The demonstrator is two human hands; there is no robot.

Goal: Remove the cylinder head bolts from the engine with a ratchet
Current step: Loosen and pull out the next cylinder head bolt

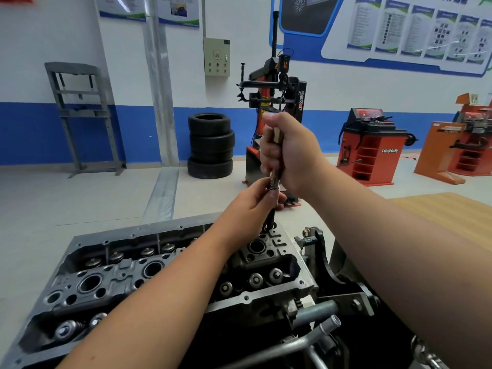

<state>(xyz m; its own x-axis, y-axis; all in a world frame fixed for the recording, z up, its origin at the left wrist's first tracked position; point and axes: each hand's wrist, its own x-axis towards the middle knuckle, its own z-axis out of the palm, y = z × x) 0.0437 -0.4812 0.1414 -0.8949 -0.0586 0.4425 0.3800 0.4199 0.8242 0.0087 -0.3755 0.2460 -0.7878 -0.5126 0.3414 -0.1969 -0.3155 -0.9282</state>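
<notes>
While both hands (288, 153) (253, 202) grip ratchet (274, 182) over engine (170, 275), 3 tires (211, 146) stand behind.

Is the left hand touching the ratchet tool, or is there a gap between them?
Touching. The head view shows the left hand pinching the metal shaft of the ratchet tool just below the right hand, with no gap visible.
</notes>
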